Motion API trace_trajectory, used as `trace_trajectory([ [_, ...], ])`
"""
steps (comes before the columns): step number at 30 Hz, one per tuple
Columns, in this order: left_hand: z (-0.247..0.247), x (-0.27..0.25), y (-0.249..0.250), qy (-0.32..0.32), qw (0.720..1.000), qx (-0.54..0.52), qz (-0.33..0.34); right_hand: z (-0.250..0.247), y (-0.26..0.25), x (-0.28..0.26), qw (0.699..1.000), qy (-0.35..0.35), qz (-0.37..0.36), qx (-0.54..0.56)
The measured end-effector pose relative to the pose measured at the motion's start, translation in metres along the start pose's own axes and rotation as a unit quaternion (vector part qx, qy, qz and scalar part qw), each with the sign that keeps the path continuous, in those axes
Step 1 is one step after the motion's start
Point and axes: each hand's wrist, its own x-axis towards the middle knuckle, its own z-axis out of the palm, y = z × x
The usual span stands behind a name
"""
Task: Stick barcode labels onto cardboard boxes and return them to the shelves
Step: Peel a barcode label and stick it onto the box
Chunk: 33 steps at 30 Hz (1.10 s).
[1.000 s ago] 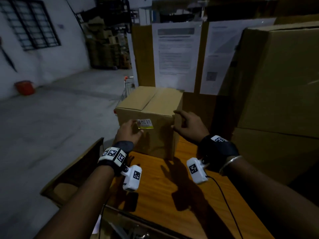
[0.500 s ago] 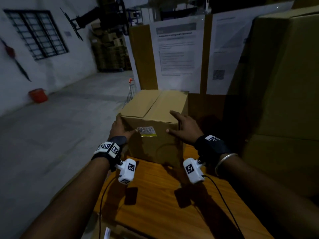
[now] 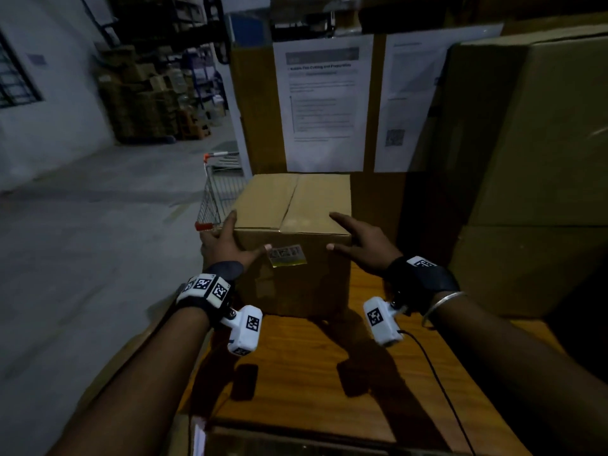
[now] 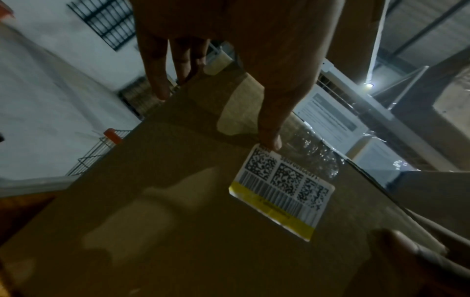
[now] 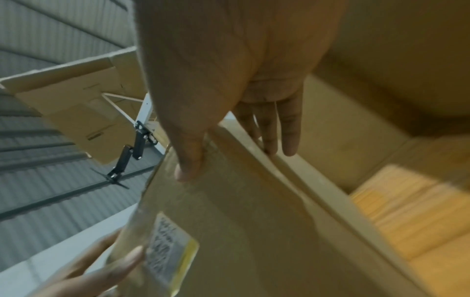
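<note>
On the right side of the head view we note large cardboard cartons (image 3: 539, 143) stacked just beside the wooden counter (image 3: 329, 373), with printed sheets (image 3: 324, 106) hung behind it and a wire trolley (image 3: 218, 195) beyond its far left edge.

Task item: the cardboard box (image 3: 296, 245) stands upright on the far part of the counter, top flaps closed. Its barcode label (image 3: 287, 256) sits on the near face, just under the top edge; the yellow strip runs along its lower edge.

Left hand (image 3: 227, 248): grip spread, fingers straight along the box's left side, thumb tip touching the label's upper left corner (clear in the left wrist view (image 4: 276, 143)). Right hand (image 3: 365, 245): grip also spread, fingers laid over the top right edge, thumb pressed on the near face, apart from the label.

Step, by our judgement: label is applied; both hands are set to lift the box for return to a shelf.

Risks:
- Flat-handed hold depends on side pressure alone; a heavy box could slip.
- Label's lower corner looks slightly raised in the left wrist view; a thumb dragging across it could peel or crease it.
- Cartons stand close on the right; swinging the box that way could knock them.
</note>
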Motion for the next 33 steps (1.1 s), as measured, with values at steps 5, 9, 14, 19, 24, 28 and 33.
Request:
trace_trajectory([
  [5, -0.005, -0.032, -0.006, -0.002, 0.999, 0.011, 0.043, -0.004, -0.004, -0.046, 1.0, 0.007, 0.007, -0.013],
  [9, -0.007, -0.059, -0.009, 0.004, 0.995, 0.051, 0.09, -0.011, -0.013, -0.085, 0.999, 0.022, 0.033, -0.005],
  [14, -0.013, -0.089, -0.009, -0.006, 0.99, 0.069, 0.122, -0.021, -0.016, -0.127, 0.999, 0.033, 0.031, -0.01],
  [19, -0.015, -0.121, -0.007, -0.007, 0.986, 0.079, 0.144, -0.029, -0.014, -0.16, 0.999, 0.042, 0.024, 0.0],
  [24, -0.008, -0.151, 0.001, 0.0, 0.984, 0.091, 0.151, -0.044, -0.003, -0.192, 0.999, 0.025, 0.031, -0.02],
  [28, 0.001, -0.186, 0.016, 0.006, 0.982, 0.104, 0.158, -0.064, 0.01, -0.221, 0.999, 0.01, 0.021, -0.044],
  [33, 0.011, -0.23, 0.04, 0.017, 0.969, 0.157, 0.189, -0.095, 0.028, -0.256, 0.996, -0.003, 0.03, -0.079],
])
